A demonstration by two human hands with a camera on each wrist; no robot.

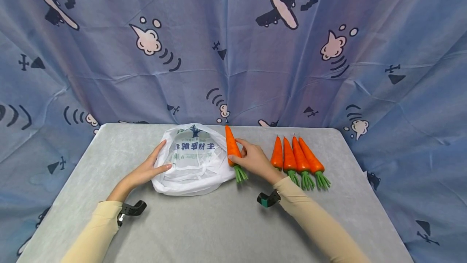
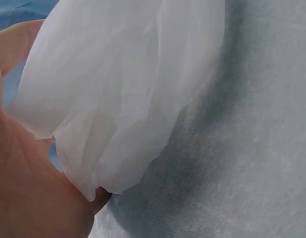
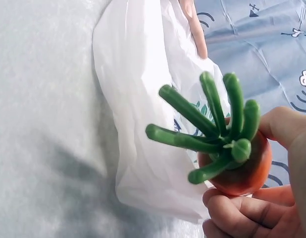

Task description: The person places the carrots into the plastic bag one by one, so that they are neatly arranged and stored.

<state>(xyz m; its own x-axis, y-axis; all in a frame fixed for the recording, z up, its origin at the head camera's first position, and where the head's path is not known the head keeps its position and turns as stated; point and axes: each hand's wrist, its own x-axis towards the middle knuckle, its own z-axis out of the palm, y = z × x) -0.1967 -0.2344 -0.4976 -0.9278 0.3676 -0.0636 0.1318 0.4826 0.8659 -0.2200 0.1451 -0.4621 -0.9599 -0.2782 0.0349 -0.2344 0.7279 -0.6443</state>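
An orange carrot (image 1: 232, 143) with green stem stubs stands nearly upright in my right hand (image 1: 255, 159), pinched between thumb and fingers. It is at the right rim of a white plastic bag (image 1: 213, 188). In the right wrist view the carrot's green stubs (image 3: 207, 141) face the camera, and its tip is hidden. My left hand (image 1: 146, 169) is at the bag's left rim, thumb and fingers spread apart and fairly straight. The left wrist view shows the bag's thin wall (image 2: 123, 89) covering part of that hand. The bag's mouth gapes, with printing visible inside.
Several more carrots (image 1: 301, 159) lie side by side right of the bag, under and beyond the right forearm, stems toward me. The grey tabletop (image 1: 204, 230) ends at a blue patterned curtain (image 1: 233, 72). A dark strap device (image 1: 268, 199) sits on the right wrist.
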